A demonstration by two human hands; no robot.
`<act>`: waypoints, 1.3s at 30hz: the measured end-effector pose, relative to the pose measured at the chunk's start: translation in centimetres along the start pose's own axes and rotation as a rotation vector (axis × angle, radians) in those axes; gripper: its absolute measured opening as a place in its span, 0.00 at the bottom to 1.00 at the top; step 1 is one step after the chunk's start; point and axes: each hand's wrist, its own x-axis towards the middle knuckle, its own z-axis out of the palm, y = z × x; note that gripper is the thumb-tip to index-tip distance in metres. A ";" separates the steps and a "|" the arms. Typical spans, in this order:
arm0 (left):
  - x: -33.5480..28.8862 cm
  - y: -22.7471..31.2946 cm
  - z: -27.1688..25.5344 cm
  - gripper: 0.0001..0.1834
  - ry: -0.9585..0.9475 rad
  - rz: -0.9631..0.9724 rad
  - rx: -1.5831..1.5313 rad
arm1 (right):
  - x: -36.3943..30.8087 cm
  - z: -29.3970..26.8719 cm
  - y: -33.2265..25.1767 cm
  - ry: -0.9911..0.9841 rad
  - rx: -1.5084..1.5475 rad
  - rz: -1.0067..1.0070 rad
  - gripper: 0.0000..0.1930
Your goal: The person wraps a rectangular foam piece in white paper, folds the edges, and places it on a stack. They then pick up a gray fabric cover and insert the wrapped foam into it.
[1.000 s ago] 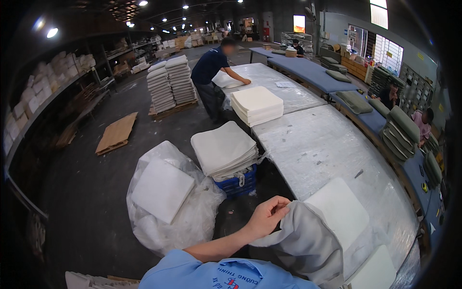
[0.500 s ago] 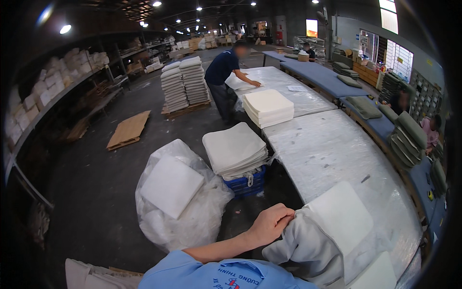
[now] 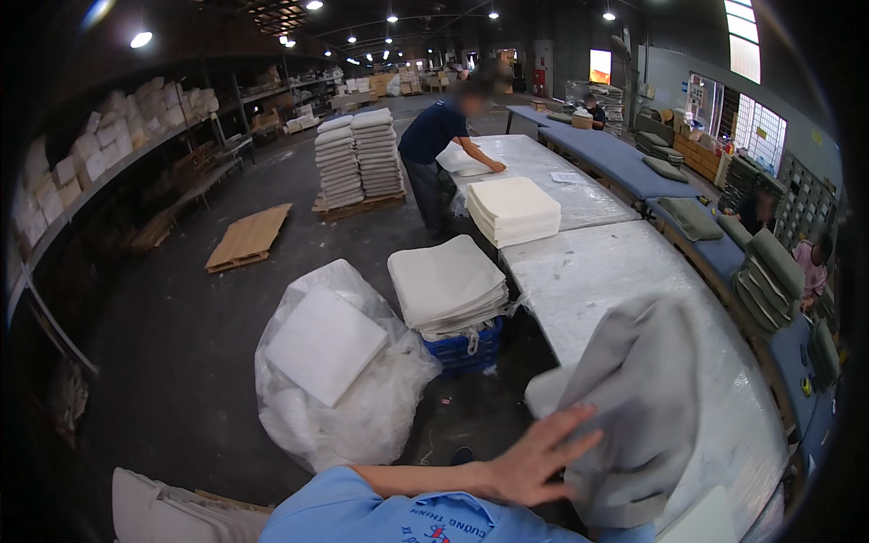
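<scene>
My left hand (image 3: 539, 457) is open, its fingers spread beside a pale grey fabric cover (image 3: 638, 407). The cover stands raised and loosely folded over the near part of the plastic-wrapped table (image 3: 625, 271), slightly blurred. A white corner, seemingly of a foam pad (image 3: 546, 391), shows at the cover's left edge; the rest is hidden by the cloth. My right hand does not show. Another pale pad (image 3: 701, 520) lies at the lower edge, close to the cover.
Left of the table, a blue crate (image 3: 466, 348) bears stacked pale covers (image 3: 448, 281), beside a clear plastic bag (image 3: 398, 425) with a white foam square (image 3: 326, 346). A white foam stack (image 3: 513, 210) sits farther up the table, near a co-worker (image 3: 433, 149). A wooden pallet (image 3: 249, 237) lies on the floor.
My left hand has let go of the cover's edge and spread its fingers. The cover has risen and swung over the white pad, which showed broadly before.
</scene>
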 end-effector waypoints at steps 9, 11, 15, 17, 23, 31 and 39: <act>2.3 -7.2 2.8 0.30 0.270 -0.269 0.021 | 4.4 6.3 6.6 0.196 0.281 0.205 0.18; 3.8 -8.0 0.7 0.24 0.466 -0.420 -0.112 | 0.6 8.9 10.3 0.214 0.351 0.427 0.17; -1.9 -14.3 -3.8 0.17 0.417 -0.845 0.049 | -13.4 16.8 11.4 -0.300 0.302 1.075 0.18; -9.7 -17.4 -5.8 0.15 0.313 -1.042 0.234 | -16.9 15.2 10.1 -0.524 0.441 0.833 0.12; -17.6 -19.7 -7.6 0.27 -0.027 -1.610 -0.051 | -7.5 0.5 4.7 -0.023 1.009 0.736 0.16; -12.4 -21.2 -1.8 0.63 0.702 -1.382 -1.063 | -3.4 6.1 0.4 0.163 1.359 0.491 0.15; -11.4 -17.2 10.3 0.34 0.159 -1.680 -1.553 | -2.3 3.8 0.2 0.250 1.041 0.311 0.17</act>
